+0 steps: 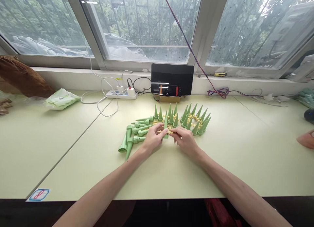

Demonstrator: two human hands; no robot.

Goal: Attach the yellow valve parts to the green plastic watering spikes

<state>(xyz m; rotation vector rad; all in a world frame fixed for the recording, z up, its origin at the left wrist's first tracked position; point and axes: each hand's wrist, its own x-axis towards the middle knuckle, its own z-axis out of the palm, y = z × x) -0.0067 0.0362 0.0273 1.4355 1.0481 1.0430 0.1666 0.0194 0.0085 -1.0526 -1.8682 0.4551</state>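
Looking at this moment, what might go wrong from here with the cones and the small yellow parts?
The yellow piece might slip from the right hand, which has it in a narrow pinch. The upright cones stand close beyond both hands, so a knuckle could tip one over. The lying cones beside the left hand, which holds the green cone, may roll if brushed.

My left hand (pixel 154 138) holds a green plastic spike (pixel 165 121) upright; my right hand (pixel 186 141) pinches a small yellow piece (pixel 170 132) beside it, near more standing green spikes (pixel 196 128).
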